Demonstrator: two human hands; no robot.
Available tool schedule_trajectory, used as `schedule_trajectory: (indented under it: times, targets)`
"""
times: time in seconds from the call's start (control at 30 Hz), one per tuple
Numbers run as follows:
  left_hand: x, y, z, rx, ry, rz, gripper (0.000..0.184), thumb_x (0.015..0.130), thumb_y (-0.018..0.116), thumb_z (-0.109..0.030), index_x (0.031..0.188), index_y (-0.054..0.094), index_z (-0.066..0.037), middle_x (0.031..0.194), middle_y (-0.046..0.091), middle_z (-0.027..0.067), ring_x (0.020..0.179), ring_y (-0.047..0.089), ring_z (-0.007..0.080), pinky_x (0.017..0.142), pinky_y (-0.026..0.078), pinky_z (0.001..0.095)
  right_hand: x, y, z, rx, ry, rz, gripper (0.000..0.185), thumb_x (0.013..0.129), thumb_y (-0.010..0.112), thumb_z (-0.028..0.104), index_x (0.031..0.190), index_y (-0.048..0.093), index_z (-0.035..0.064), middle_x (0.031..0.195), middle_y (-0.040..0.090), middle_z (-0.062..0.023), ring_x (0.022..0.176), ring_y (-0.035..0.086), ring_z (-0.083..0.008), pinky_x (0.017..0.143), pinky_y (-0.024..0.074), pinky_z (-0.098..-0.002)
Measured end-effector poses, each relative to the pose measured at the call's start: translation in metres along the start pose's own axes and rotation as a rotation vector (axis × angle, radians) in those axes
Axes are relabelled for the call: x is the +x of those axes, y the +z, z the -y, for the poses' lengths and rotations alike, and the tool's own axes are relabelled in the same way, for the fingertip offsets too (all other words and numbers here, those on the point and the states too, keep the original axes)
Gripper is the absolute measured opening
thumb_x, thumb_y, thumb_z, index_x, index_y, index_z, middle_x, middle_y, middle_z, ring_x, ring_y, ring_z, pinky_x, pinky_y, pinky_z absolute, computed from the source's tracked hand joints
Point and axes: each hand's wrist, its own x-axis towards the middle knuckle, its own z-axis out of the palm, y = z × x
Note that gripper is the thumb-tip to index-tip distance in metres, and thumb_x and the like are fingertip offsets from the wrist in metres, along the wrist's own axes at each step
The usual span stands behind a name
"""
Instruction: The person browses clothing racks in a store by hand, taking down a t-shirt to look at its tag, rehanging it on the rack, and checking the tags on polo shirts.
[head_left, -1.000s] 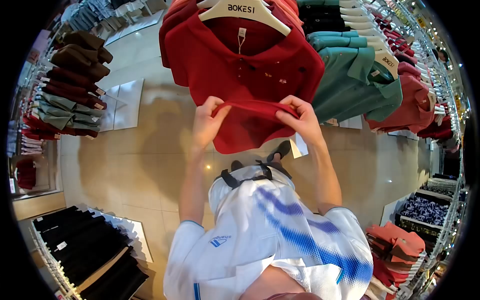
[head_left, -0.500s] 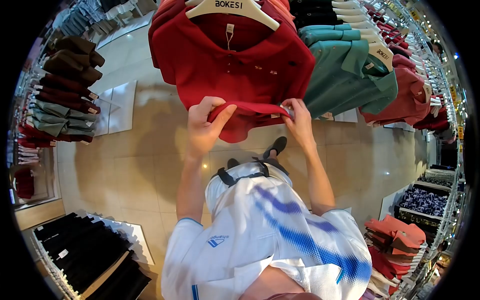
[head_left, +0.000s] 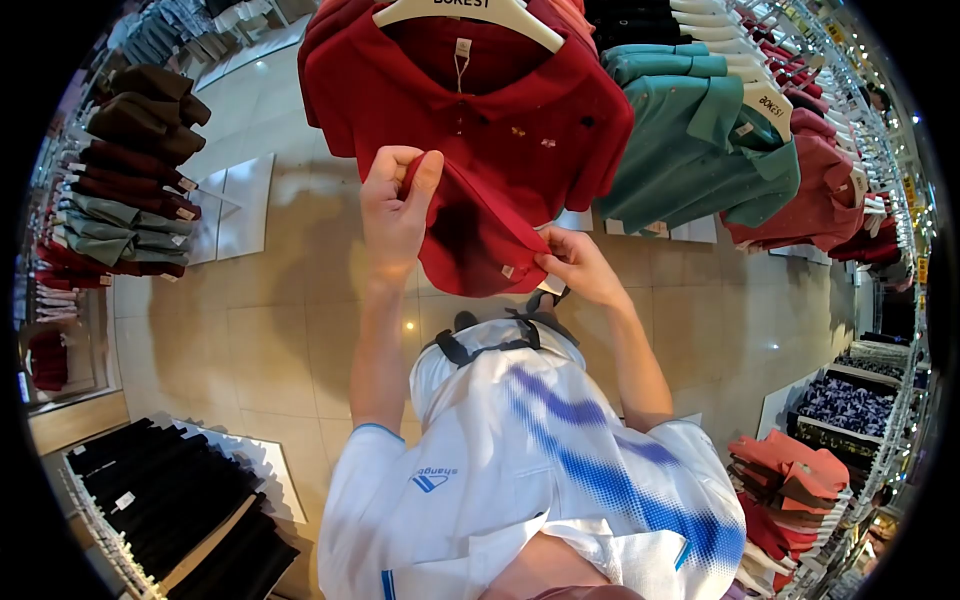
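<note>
A dark red polo shirt [head_left: 470, 130] hangs on a white hanger [head_left: 465, 10] straight in front of me, with a tag on a string inside its collar and small embroidered spots on the chest. My left hand [head_left: 395, 205] pinches the shirt's lower hem at the left and holds it raised. Lower down, my right hand [head_left: 580, 265] grips the same hem at the right. Between the hands the hem slants down to the right, and its opening shows the dark inside. A small pale label [head_left: 508, 271] shows on the cloth near my right fingers.
Teal polo shirts [head_left: 680, 140] hang close on the right, with pink shirts [head_left: 800, 185] beyond them. Folded-over brown and maroon garments [head_left: 140, 150] hang at the left. Black trousers [head_left: 160, 490] fill a rack at lower left; coral clothes [head_left: 790, 465] hang at lower right.
My left hand has risen with its part of the hem, while my right hand has come down and inward. The hem, level before, now slants and gapes wider.
</note>
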Motion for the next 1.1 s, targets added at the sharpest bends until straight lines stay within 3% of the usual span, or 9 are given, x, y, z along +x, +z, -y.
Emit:
schedule_trajectory:
  times: [0.07,0.17,0.37,0.53,0.7,0.77,0.83,0.9,1.1]
  targets:
    - [0.001,0.003,-0.011,-0.023,0.004,0.022,0.016,0.094,0.066,-0.013,0.087,0.054,-0.004,0.063,0.047,-0.0082,0.056,0.035,-0.0018,0.048,0.026,0.0183,-0.001,0.002,0.004,-0.375,-0.078,-0.084,0.018,0.088,0.062,0.012,0.1,0.06,-0.0011,0.083,0.064,-0.0077,0.074,0.057,-0.013,0.069,0.0454,-0.0268]
    - [0.0,0.009,-0.019,-0.073,0.002,0.072,0.016,0.094,0.065,-0.013,0.087,0.054,-0.004,0.064,0.047,-0.0082,0.056,0.035,-0.0022,0.048,0.027,0.0181,-0.005,0.01,0.017,-0.519,-0.057,-0.105,0.027,0.087,0.065,0.022,0.098,0.059,-0.0014,0.078,0.062,-0.012,0.071,0.057,-0.0184,0.067,0.0454,-0.0315]
    - [0.012,0.022,-0.032,-0.065,-0.002,0.089,0.017,0.094,0.064,-0.012,0.085,0.053,-0.004,0.064,0.045,-0.008,0.056,0.034,-0.0019,0.049,0.026,0.0183,-0.009,0.025,0.024,-0.41,-0.136,-0.02,0.036,0.086,0.069,0.029,0.103,0.061,-0.0012,0.077,0.063,-0.0141,0.065,0.055,-0.0173,0.061,0.0437,-0.0333]
    - [0.026,0.029,-0.03,-0.06,-0.001,0.139,0.018,0.094,0.064,-0.011,0.084,0.053,-0.002,0.063,0.045,-0.0068,0.058,0.035,-0.001,0.05,0.027,0.0186,-0.012,0.02,0.021,-0.488,0.077,0.151,0.029,0.089,0.069,0.016,0.11,0.062,-0.003,0.087,0.064,-0.0017,0.075,0.056,-0.0069,0.064,0.048,-0.0253]
    - [0.046,0.032,0.005,-0.01,0.019,0.139,0.019,0.095,0.064,-0.013,0.084,0.053,-0.001,0.064,0.049,-0.0045,0.061,0.039,0.001,0.053,0.033,0.0206,-0.018,0.023,0.014,-0.053,0.032,0.153,0.02,0.086,0.071,0.013,0.096,0.064,-0.0023,0.082,0.064,0.0016,0.074,0.051,-0.0047,0.066,0.0449,-0.0247]
    - [0.052,0.024,0.031,0.204,0.011,0.149,0.023,0.093,0.065,-0.017,0.085,0.053,0.001,0.066,0.057,0.0039,0.061,0.047,0.0069,0.057,0.04,0.0254,-0.022,0.025,0.022,-0.024,-0.028,0.13,0.019,0.087,0.07,0.013,0.098,0.064,-0.0013,0.086,0.064,0.002,0.076,0.053,-0.0048,0.068,0.0458,-0.0236]
    - [0.043,0.018,0.054,0.38,0.028,0.161,0.026,0.09,0.067,-0.02,0.092,0.053,0.002,0.078,0.064,0.02,0.072,0.066,0.0312,0.067,0.048,0.036,-0.024,0.024,0.028,-0.001,-0.098,0.102,0.019,0.088,0.07,0.012,0.101,0.064,-0.0003,0.089,0.065,0.0023,0.079,0.055,-0.0048,0.071,0.0466,-0.0224]
    - [0.023,0.016,0.05,0.442,-0.02,0.283,0.027,0.09,0.068,-0.02,0.097,0.052,0.001,0.081,0.064,0.0212,0.079,0.066,0.036,0.069,0.049,0.0381,-0.029,0.023,0.029,0.17,-0.058,-0.009,0.021,0.089,0.068,0.011,0.107,0.062,0.0004,0.096,0.066,0.0005,0.085,0.058,-0.0049,0.077,0.0484,-0.0225]
    - [-0.031,0.01,0.043,0.289,-0.124,0.498,0.032,0.086,0.071,-0.016,0.107,0.05,-0.004,0.086,0.056,0.0072,0.081,0.057,0.0192,0.073,0.047,0.0307,-0.026,0.028,0.035,0.233,-0.086,-0.077,0.023,0.091,0.067,0.011,0.11,0.061,0.0003,0.098,0.066,-0.0007,0.087,0.059,-0.0046,0.078,0.0496,-0.0229]
